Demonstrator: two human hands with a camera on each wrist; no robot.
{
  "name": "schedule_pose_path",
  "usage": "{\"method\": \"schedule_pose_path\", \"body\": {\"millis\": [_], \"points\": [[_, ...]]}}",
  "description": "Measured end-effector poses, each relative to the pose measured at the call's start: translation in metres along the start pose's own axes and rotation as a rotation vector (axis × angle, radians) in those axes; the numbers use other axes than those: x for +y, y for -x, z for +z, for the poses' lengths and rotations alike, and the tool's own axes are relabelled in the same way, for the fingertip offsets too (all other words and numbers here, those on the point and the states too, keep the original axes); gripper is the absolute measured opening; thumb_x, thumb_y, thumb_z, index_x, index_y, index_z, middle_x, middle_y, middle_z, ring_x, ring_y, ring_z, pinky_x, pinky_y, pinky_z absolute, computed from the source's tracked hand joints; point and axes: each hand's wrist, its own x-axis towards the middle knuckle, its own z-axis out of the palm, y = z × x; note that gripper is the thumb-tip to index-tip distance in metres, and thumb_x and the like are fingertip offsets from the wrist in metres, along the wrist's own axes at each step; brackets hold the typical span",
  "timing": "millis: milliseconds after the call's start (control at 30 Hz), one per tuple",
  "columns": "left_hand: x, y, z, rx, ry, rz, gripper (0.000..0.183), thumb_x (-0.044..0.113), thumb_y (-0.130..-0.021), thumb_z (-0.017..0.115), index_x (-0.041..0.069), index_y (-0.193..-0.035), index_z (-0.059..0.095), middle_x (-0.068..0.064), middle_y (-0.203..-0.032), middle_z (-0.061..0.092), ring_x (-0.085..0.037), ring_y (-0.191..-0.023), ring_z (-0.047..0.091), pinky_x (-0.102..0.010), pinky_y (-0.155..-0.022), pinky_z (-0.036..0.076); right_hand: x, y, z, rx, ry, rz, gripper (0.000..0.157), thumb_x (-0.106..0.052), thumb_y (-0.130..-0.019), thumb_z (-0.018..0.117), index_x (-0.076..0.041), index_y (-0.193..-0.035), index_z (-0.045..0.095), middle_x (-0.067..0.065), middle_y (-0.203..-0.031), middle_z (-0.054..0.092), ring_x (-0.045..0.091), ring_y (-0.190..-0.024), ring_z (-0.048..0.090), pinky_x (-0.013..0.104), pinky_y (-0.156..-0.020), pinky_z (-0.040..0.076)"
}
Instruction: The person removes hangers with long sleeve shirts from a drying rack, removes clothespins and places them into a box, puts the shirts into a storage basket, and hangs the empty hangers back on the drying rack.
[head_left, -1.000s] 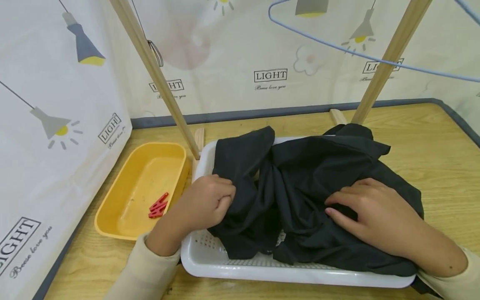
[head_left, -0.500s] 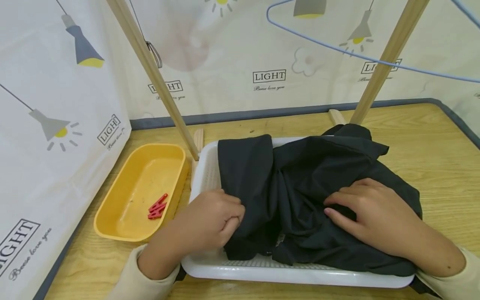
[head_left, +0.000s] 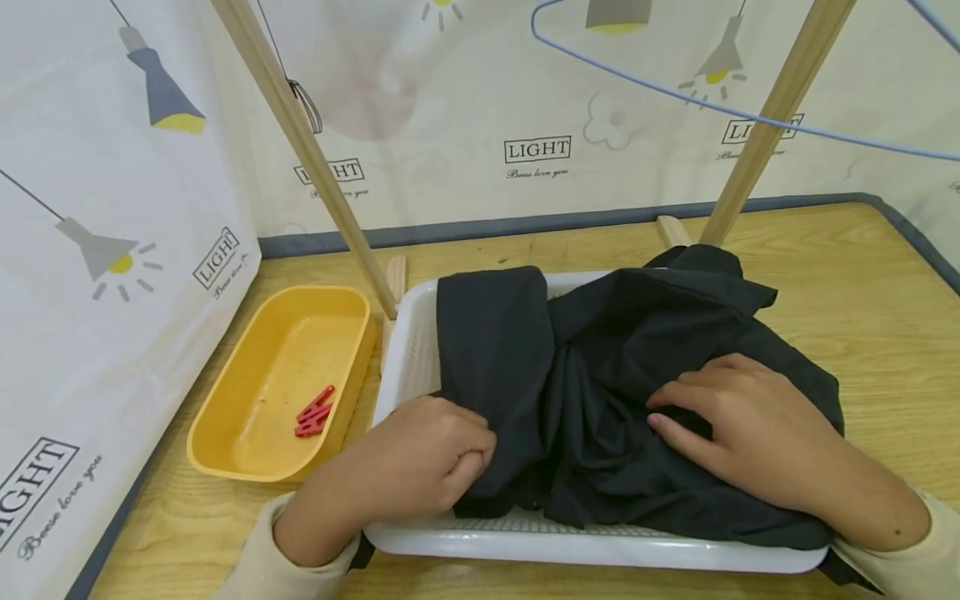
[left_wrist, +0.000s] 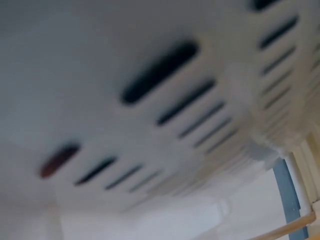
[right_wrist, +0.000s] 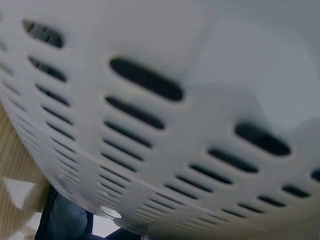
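A heap of black cloth [head_left: 615, 400], kind of garment not clear from its folds, lies in the white plastic basket [head_left: 600, 554]. At its left side, my left hand [head_left: 427, 454] pinches the cloth's edge with thumb against curled fingers, low over the basket's left end. My right hand [head_left: 750, 425] rests on the heap's right part, thumb and fingers loosely bent and apart. Neither hand shows in the wrist views. The left wrist view is filled by the slotted basket wall [left_wrist: 100, 115], blurred; the right wrist view likewise shows the slotted wall [right_wrist: 200, 110].
Left of the basket stands a yellow tub [head_left: 277, 333] with several red clothespins [head_left: 313, 412] in it. Two wooden posts [head_left: 318, 179] rise behind the basket. A blue wire hanger [head_left: 660, 87] hangs at upper right. Printed sheeting [head_left: 450, 108] encloses the wooden table [head_left: 900, 333].
My left hand has moved down and slightly right with the cloth's edge, and the left part of the cloth now lies flatter and straighter. The right hand has stayed in place.
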Motion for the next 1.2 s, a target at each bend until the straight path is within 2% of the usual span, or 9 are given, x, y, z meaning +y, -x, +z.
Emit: {"method": "schedule_pose_path", "body": {"millis": [100, 200, 400, 533, 600, 733, 800, 1000, 1200], "points": [[-0.001, -0.001, 0.0, -0.041, 0.081, 0.003, 0.035, 0.005, -0.085, 0.046, 0.021, -0.054, 0.042, 0.012, -0.053, 0.034, 0.002, -0.047, 0.03, -0.008, -0.047, 0.023, 0.0, -0.001, -0.001, -0.013, -0.003, 0.01, 0.01, -0.035, -0.081, 0.065, -0.029, -0.088, 0.069, -0.015, -0.083, 0.066, 0.01, -0.081, 0.061, 0.038, -0.084, 0.044], [-0.001, -0.001, -0.001, -0.05, 0.132, -0.008, 0.035, 0.003, -0.084, 0.045, 0.022, -0.055, 0.045, 0.014, -0.054, 0.038, 0.003, -0.048, 0.034, -0.007, -0.049, 0.028, 0.0, -0.002, -0.002, -0.026, -0.005, 0.02, 0.011, -0.036, -0.081, 0.065, -0.028, -0.088, 0.069, -0.014, -0.084, 0.066, 0.011, -0.081, 0.061, 0.039, -0.083, 0.044], [-0.003, -0.003, -0.001, -0.028, 0.15, -0.126, 0.026, 0.006, -0.087, 0.044, 0.026, -0.074, 0.057, 0.017, -0.071, 0.053, -0.001, -0.063, 0.048, -0.014, -0.061, 0.042, 0.001, -0.001, -0.002, -0.004, 0.001, 0.009, 0.011, -0.035, -0.08, 0.066, -0.028, -0.088, 0.069, -0.015, -0.083, 0.066, 0.01, -0.081, 0.061, 0.037, -0.084, 0.044], [-0.007, -0.004, 0.001, 0.014, 0.1, -0.188, 0.021, 0.01, -0.091, 0.045, 0.023, -0.092, 0.06, 0.015, -0.089, 0.057, 0.001, -0.079, 0.052, -0.015, -0.074, 0.047, 0.0, -0.001, -0.002, -0.024, -0.013, 0.015, 0.01, -0.035, -0.082, 0.064, -0.029, -0.089, 0.068, -0.015, -0.084, 0.066, 0.011, -0.082, 0.061, 0.039, -0.083, 0.045], [-0.009, -0.004, 0.002, 0.06, 0.041, -0.204, 0.02, 0.011, -0.091, 0.047, 0.024, -0.097, 0.061, 0.014, -0.093, 0.057, 0.001, -0.082, 0.053, -0.017, -0.079, 0.047, 0.0, 0.0, -0.002, -0.035, -0.018, 0.023, 0.01, -0.035, -0.082, 0.064, -0.029, -0.089, 0.068, -0.014, -0.085, 0.066, 0.012, -0.083, 0.061, 0.039, -0.083, 0.044], [-0.014, -0.004, 0.001, 0.177, -0.126, -0.237, 0.017, 0.015, -0.09, 0.051, 0.026, -0.097, 0.061, 0.014, -0.095, 0.058, -0.003, -0.08, 0.052, -0.023, -0.078, 0.044, 0.0, 0.0, -0.002, -0.034, -0.013, 0.023, 0.011, -0.036, -0.082, 0.064, -0.029, -0.09, 0.068, -0.015, -0.085, 0.066, 0.012, -0.083, 0.061, 0.039, -0.084, 0.044], [-0.017, -0.005, 0.001, 0.204, -0.18, -0.275, 0.016, 0.017, -0.089, 0.053, 0.026, -0.099, 0.062, 0.013, -0.098, 0.059, -0.005, -0.082, 0.054, -0.027, -0.077, 0.042, 0.0, 0.0, -0.002, -0.034, -0.014, 0.024, 0.011, -0.036, -0.082, 0.064, -0.029, -0.09, 0.068, -0.014, -0.085, 0.066, 0.011, -0.082, 0.061, 0.039, -0.084, 0.044], [-0.027, -0.008, 0.007, 0.123, -0.238, -0.397, 0.034, 0.029, -0.089, 0.055, 0.029, -0.123, 0.054, 0.009, -0.12, 0.056, -0.008, -0.103, 0.056, -0.03, -0.082, 0.043, -0.001, 0.001, -0.002, -0.035, -0.01, 0.025, 0.011, -0.035, -0.082, 0.064, -0.029, -0.09, 0.068, -0.015, -0.085, 0.066, 0.011, -0.082, 0.061, 0.039, -0.083, 0.044], [-0.031, -0.008, 0.01, 0.074, -0.309, -0.421, 0.043, 0.035, -0.089, 0.053, 0.031, -0.132, 0.047, 0.008, -0.122, 0.058, -0.01, -0.102, 0.059, -0.032, -0.082, 0.044, 0.0, 0.0, -0.001, -0.028, -0.009, 0.018, 0.01, -0.035, -0.081, 0.065, -0.029, -0.089, 0.068, -0.014, -0.084, 0.066, 0.011, -0.081, 0.061, 0.038, -0.084, 0.044]]}}
